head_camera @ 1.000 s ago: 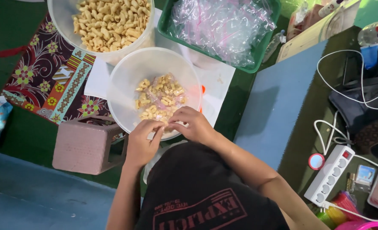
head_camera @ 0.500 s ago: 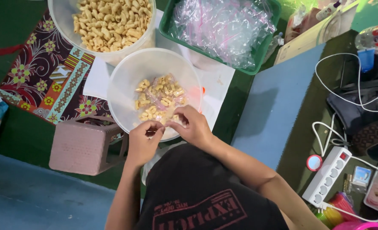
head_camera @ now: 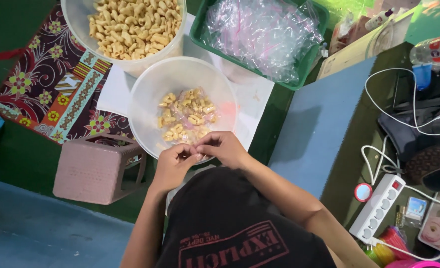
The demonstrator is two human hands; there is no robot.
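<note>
Fingers of the left hand [head_camera: 172,166] are pinching the mouth of a small clear bag of macaroni snacks [head_camera: 187,119] lying in the translucent bowl [head_camera: 145,94]; the right hand [head_camera: 225,149] is pinching alongside, fingertips together.

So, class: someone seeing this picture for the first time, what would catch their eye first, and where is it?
Two hands, left hand and right hand, meet at the near rim of a clear bowl holding a small bag of yellow snacks. Behind it stands a bigger tub of snacks, and to its right a green tray of clear plastic bags.
</note>
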